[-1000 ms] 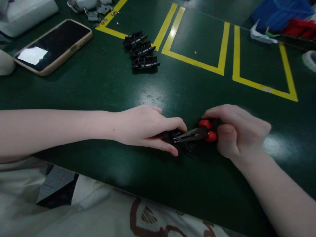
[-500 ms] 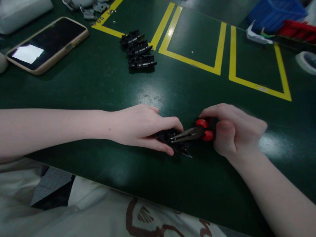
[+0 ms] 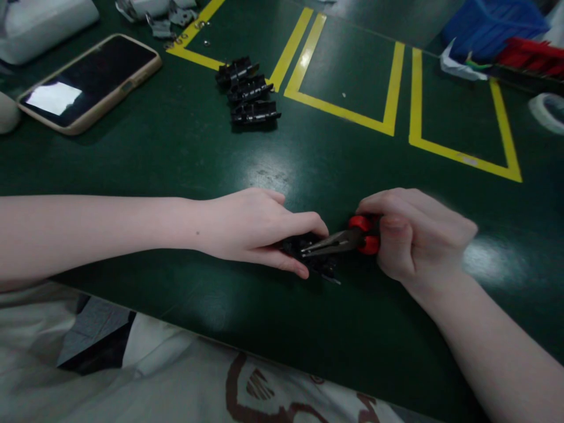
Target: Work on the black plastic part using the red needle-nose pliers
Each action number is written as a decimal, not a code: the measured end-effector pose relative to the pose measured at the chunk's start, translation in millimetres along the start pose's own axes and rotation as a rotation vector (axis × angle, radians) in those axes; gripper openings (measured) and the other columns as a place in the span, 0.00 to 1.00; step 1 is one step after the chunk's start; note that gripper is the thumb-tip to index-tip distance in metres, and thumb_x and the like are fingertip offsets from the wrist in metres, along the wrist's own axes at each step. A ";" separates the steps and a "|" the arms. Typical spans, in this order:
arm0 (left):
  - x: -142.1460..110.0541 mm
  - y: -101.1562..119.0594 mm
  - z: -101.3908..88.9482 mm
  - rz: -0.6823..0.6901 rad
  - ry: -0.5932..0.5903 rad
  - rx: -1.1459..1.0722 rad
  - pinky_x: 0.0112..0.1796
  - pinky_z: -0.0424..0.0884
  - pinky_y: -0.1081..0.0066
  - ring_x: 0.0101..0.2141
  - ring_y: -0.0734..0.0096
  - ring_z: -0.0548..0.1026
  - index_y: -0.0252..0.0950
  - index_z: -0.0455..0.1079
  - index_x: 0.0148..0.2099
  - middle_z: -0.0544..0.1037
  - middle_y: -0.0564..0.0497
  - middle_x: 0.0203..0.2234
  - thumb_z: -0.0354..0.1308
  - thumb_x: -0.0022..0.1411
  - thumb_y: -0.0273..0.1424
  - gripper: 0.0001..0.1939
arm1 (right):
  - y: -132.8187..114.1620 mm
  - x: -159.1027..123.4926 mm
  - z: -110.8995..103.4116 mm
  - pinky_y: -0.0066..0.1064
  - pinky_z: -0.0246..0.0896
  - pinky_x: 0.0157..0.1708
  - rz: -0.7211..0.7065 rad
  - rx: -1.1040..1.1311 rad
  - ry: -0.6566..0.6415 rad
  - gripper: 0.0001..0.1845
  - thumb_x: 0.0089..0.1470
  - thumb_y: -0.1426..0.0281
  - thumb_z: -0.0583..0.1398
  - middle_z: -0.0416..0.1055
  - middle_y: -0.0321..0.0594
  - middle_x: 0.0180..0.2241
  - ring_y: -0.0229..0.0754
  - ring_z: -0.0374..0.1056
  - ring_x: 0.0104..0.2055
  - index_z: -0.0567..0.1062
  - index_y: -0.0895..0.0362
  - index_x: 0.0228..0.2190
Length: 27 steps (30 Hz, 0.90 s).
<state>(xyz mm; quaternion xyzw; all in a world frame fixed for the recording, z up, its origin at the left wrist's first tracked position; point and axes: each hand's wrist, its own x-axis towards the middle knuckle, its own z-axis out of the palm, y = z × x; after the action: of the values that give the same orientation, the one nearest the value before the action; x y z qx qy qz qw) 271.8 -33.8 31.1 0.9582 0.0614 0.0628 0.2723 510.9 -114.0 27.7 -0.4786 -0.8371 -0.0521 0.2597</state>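
Observation:
My left hand [image 3: 255,226] lies on the dark green table [image 3: 176,158] with its fingers closed around a small black plastic part [image 3: 308,258], pinning it down. My right hand [image 3: 414,235] is wrapped round the red handles of needle-nose pliers [image 3: 348,241]. The pliers' metal jaws point left and reach onto the black part between my left thumb and fingers. Most of the part is hidden under my left hand.
A row of three black plastic parts [image 3: 247,91] lies farther back. A phone [image 3: 88,79] rests at the left, grey metal pieces [image 3: 163,17] at the back. Yellow tape outlines [image 3: 392,88] mark rectangles. Blue and red bins [image 3: 497,29] stand back right.
Both hands stay almost where they were. The pliers' jaws have shifted slightly on the black part.

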 end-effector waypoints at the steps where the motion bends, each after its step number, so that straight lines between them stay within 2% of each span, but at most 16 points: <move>1: 0.0 0.0 0.0 0.000 -0.006 0.009 0.33 0.59 0.71 0.26 0.71 0.69 0.36 0.65 0.55 0.77 0.54 0.31 0.59 0.66 0.42 0.20 | -0.7 0.1 -0.1 0.35 0.59 0.27 0.005 -0.008 -0.005 0.14 0.65 0.68 0.48 0.71 0.37 0.26 0.41 0.68 0.28 0.68 0.52 0.29; 6: 0.0 -0.4 -2.5 -0.008 -0.058 0.024 0.32 0.60 0.71 0.26 0.70 0.69 0.36 0.63 0.56 0.77 0.53 0.32 0.56 0.68 0.43 0.20 | -0.3 0.9 -0.4 0.35 0.59 0.26 0.006 -0.001 0.001 0.13 0.64 0.69 0.48 0.72 0.36 0.26 0.40 0.69 0.28 0.68 0.51 0.29; 14: -0.1 0.7 -0.9 -0.019 -0.002 0.023 0.30 0.58 0.72 0.26 0.70 0.67 0.36 0.66 0.54 0.76 0.53 0.30 0.59 0.66 0.42 0.20 | 3.1 0.3 -2.2 0.35 0.59 0.27 0.004 0.008 -0.008 0.13 0.64 0.70 0.48 0.71 0.37 0.26 0.40 0.69 0.28 0.68 0.52 0.30; 21: 1.0 0.6 -1.8 -0.006 -0.010 0.014 0.30 0.58 0.71 0.26 0.70 0.69 0.36 0.65 0.54 0.77 0.53 0.30 0.58 0.67 0.42 0.20 | 2.0 0.5 -2.0 0.36 0.60 0.27 0.006 0.006 -0.018 0.12 0.65 0.69 0.49 0.71 0.37 0.26 0.41 0.69 0.28 0.68 0.51 0.30; 27: 0.7 0.8 -2.1 0.002 0.002 0.010 0.29 0.57 0.72 0.25 0.70 0.68 0.34 0.66 0.53 0.76 0.54 0.29 0.60 0.66 0.42 0.20 | 3.8 -0.2 -0.5 0.34 0.60 0.27 -0.048 0.016 0.014 0.11 0.64 0.70 0.49 0.70 0.37 0.26 0.39 0.68 0.28 0.68 0.53 0.31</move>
<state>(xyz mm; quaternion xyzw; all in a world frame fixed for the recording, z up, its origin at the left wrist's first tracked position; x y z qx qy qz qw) 272.3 -33.3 33.3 0.9596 0.0612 0.0639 0.2672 514.4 -112.3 27.4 -0.4561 -0.8469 -0.0550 0.2679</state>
